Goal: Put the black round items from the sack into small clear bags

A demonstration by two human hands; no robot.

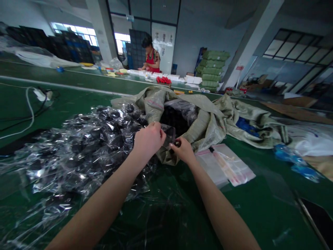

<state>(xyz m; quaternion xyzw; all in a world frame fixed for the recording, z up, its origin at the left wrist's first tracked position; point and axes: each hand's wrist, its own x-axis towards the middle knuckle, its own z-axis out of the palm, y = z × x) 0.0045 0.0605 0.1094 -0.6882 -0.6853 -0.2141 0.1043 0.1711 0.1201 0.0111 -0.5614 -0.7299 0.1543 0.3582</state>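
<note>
My left hand is closed on the edge of a clear plastic bag, in front of an open woven sack. Just right of it, my right hand pinches the bag's lower part, with a small dark item at the fingertips that I cannot make out. The grey-green sack gapes behind both hands, dark items inside. A large heap of dark round items in clear wrappers lies on the left. Flat clear bags rest right of my right hand.
A white cable and power strip lie at left. More sacking, blue plastic pieces and a dark flat device are at right. Across the green table, a person in a red apron stands behind white boxes.
</note>
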